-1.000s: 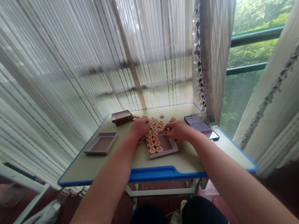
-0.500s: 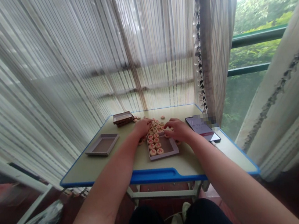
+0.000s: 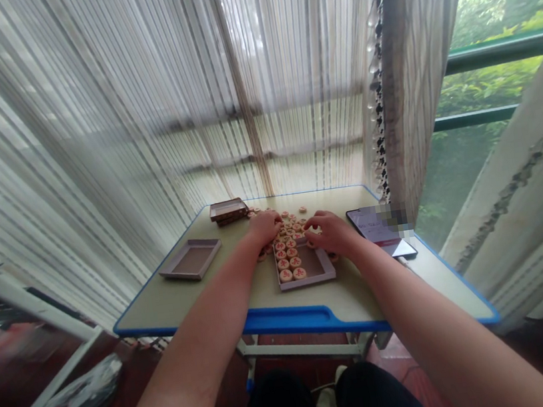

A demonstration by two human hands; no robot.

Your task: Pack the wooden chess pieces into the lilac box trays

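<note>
A shallow open box (image 3: pixel 318 279) lies near the front of the table, with round Chinese chess pieces (image 3: pixel 294 263) in two columns on its left side, their red characters facing up. Beyond it is a loose heap of more chess pieces (image 3: pixel 291 228). My left hand (image 3: pixel 265 227) reaches over the heap's left side, fingers stretched out and bent down onto the pieces. Over the box's far right corner is my right hand (image 3: pixel 330 232), its thumb and fingers apart beside the heap. Its fingertips partly cover pieces there.
A second shallow box part (image 3: pixel 191 260) lies on the left of the table (image 3: pixel 165 307). Stacked brown boxes (image 3: pixel 229 210) are at the back left. To the right lies a phone (image 3: pixel 374 233) with a cable. Sheer curtains (image 3: pixel 173 76) hang behind the table.
The view has shifted so that the table sits slightly further right. Both hands stay at the heap, with small finger movements. The two columns in the box look the same.
</note>
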